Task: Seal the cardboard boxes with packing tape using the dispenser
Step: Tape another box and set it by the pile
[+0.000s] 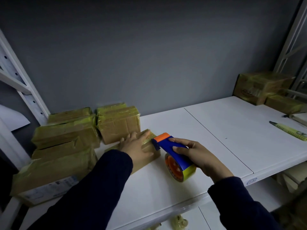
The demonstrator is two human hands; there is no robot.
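Fingers straight, the left hand (137, 144) presses flat on one small cardboard box (146, 161) on the white shelf (216, 138). Left of that hand and behind it sit about six taped boxes (66, 135), their edges blurring together. Just right of it, the right hand (192, 155) has fingers and thumb curled round the blue handle of one tape dispenser (167, 146), whose orange cutter end touches the small box's far top edge. Well right of this hand lie one yellow knife (289, 130) and two more taped boxes (262, 85).
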